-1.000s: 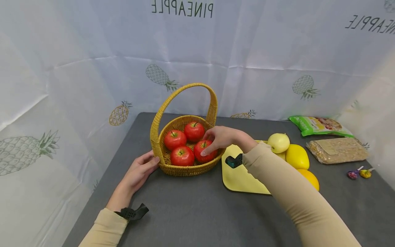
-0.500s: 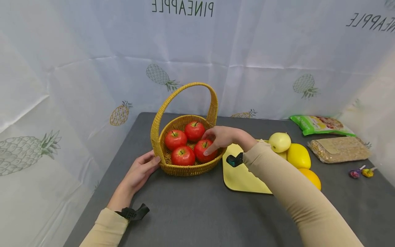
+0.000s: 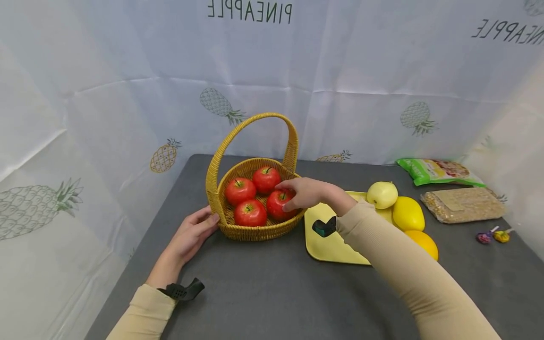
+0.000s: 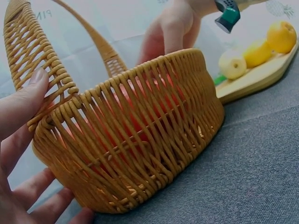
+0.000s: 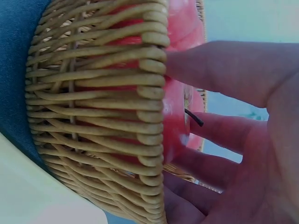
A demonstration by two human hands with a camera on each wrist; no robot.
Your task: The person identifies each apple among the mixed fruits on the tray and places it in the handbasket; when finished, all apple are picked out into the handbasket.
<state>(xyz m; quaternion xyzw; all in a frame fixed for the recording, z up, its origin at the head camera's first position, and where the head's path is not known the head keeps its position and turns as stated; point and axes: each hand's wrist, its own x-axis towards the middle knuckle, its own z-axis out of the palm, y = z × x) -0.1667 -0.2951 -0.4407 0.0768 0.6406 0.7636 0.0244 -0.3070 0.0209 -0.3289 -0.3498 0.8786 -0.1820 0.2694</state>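
Note:
A yellow wicker basket [image 3: 260, 232] with a tall arched handle stands on the dark table, holding several red apples [image 3: 250, 213]. My left hand [image 3: 193, 234] rests against its left side; in the left wrist view the thumb lies on the foot of the handle and the spread fingers touch the woven wall. Over the right rim, my right hand [image 3: 308, 192] has its thumb and loosely extended fingers around the rightmost apple [image 3: 278, 203], which sits inside the basket. Its stem shows between thumb and fingers in the right wrist view, with space below the palm. Some fingertips are hidden.
Right of the basket lies a yellow tray [image 3: 335, 248], partly under the right forearm, with a pale round fruit [image 3: 382, 195], a yellow fruit [image 3: 409, 214] and an orange [image 3: 422, 243]. Farther right are a green packet [image 3: 439, 171], a grain bag [image 3: 463, 204] and two lollipops [image 3: 484, 237].
My right hand has eased slightly back to the right, its thumb sliding off the apple's front and its fingers loosening. The left hand and basket stay in place.

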